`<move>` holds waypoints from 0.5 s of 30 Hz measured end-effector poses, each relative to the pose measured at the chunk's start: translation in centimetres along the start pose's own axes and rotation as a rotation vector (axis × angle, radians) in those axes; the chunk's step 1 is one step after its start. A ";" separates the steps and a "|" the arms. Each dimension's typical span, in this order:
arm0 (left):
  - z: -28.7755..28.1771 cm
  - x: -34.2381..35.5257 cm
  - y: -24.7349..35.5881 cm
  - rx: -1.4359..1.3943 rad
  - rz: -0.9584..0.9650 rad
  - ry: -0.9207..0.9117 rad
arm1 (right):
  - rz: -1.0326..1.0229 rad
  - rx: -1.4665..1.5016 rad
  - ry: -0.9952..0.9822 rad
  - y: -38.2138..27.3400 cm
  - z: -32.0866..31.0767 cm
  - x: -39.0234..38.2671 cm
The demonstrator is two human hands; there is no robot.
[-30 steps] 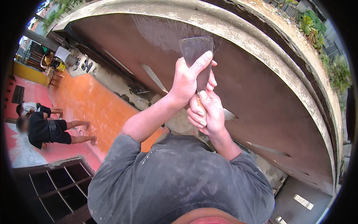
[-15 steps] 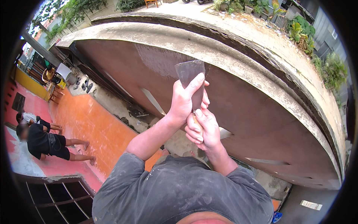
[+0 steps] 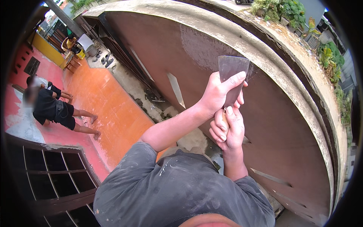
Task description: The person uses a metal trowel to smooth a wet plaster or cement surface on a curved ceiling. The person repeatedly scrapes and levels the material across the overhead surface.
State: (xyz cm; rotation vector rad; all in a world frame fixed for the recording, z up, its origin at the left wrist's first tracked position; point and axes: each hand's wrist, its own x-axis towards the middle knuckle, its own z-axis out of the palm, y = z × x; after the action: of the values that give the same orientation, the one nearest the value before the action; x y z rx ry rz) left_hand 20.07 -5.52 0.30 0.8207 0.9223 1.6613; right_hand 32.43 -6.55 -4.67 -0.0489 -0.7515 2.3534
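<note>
A scraper with a wide dark metal blade [image 3: 232,64] is held up against the brown wall [image 3: 280,132], near a paler patch [image 3: 196,45] under the ledge. My left hand [image 3: 221,90] grips the blade, thumb across its face and fingertips showing at the far edge. Just below it, my right hand [image 3: 228,128] is closed around the light-coloured handle, the thumb upright along it.
To the left, two people [image 3: 56,109] bend by a pink wall [image 3: 15,102] on an orange floor [image 3: 102,98]. A barred window [image 3: 53,170] is at lower left. Sandals [image 3: 107,60], a bucket [image 3: 90,49] and chair lie farther back. Plants [image 3: 327,60] line the ledge [image 3: 264,53].
The scraper and both hands now appear farther right in the picture, with the grip much the same. The surroundings have shifted and rotated as my head moved.
</note>
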 end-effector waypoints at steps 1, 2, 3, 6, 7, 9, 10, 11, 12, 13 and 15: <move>-0.7 0.2 0.1 -0.022 0.038 0.018 | 0.026 -0.002 0.009 0.0 0.4 0.7; -1.4 -0.2 0.0 -0.044 0.048 0.066 | 0.069 -0.025 -0.005 0.1 0.5 1.2; -2.3 -0.4 -0.3 -0.069 0.064 0.102 | 0.122 0.002 0.001 0.4 0.3 1.6; -6.2 -2.3 -1.0 -0.116 0.044 0.188 | 0.269 0.014 0.000 2.9 0.2 2.2; -7.4 -2.9 -1.3 -0.132 0.061 0.195 | 0.305 0.017 -0.008 3.7 0.3 2.3; -9.5 -4.2 -1.7 -0.146 0.084 0.184 | 0.323 -0.013 0.001 5.5 0.1 2.8; -10.6 -5.0 -1.8 -0.128 0.115 0.164 | 0.325 -0.043 0.001 6.2 -0.1 3.2; -11.5 -5.8 -1.9 -0.102 0.140 0.178 | 0.314 -0.087 -0.001 6.9 0.1 3.7; -12.1 -6.5 -1.7 -0.072 0.160 0.180 | 0.311 -0.120 -0.010 7.2 0.1 4.2; -13.2 -7.2 -1.9 -0.020 0.198 0.185 | 0.305 -0.169 -0.060 7.7 0.2 4.7; -15.2 -8.3 -1.7 0.024 0.239 0.196 | 0.308 -0.237 -0.143 8.7 0.2 5.9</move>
State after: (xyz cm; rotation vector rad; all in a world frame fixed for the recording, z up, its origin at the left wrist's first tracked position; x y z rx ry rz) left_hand 9.74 -15.94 -9.09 0.8201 1.0103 1.9689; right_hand 22.71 -8.45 -8.19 -0.1055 -1.1635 2.5627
